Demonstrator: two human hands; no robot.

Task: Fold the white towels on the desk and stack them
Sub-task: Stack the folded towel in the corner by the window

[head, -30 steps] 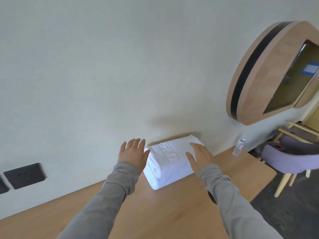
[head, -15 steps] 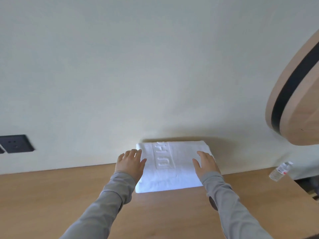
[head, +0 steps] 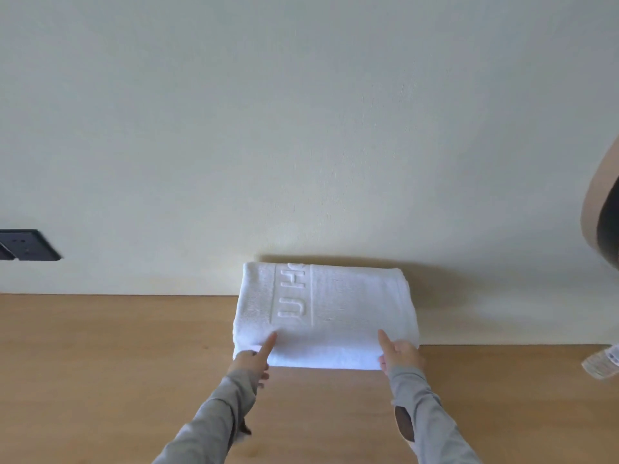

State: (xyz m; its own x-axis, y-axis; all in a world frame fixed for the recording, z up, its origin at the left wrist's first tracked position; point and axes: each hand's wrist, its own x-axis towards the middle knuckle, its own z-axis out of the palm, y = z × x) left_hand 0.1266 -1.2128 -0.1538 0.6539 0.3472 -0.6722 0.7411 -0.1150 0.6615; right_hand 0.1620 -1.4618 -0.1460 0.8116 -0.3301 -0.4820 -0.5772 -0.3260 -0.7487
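Observation:
A folded white towel (head: pixel 338 306) with an embossed band lies on the wooden desk (head: pixel 100 380), its far edge against the wall. It looks thick, like a stack of folded layers. My left hand (head: pixel 254 358) is at its near left corner, index finger stretched on top and the other fingers curled around the front edge. At the near right corner my right hand (head: pixel 400 354) holds the edge the same way. Grey sleeves cover both arms.
A plastic water bottle (head: pixel 603 363) lies at the right edge of the view on the desk. A dark wall socket (head: pixel 26 249) sits at the left above the desk. A round wooden wall fixture (head: pixel 603 212) juts in at the right.
Both hands have drawn back from lying flat on the towel's sides to its near corners, fingers now curled around the front edge. The view has moved closer and to the left.

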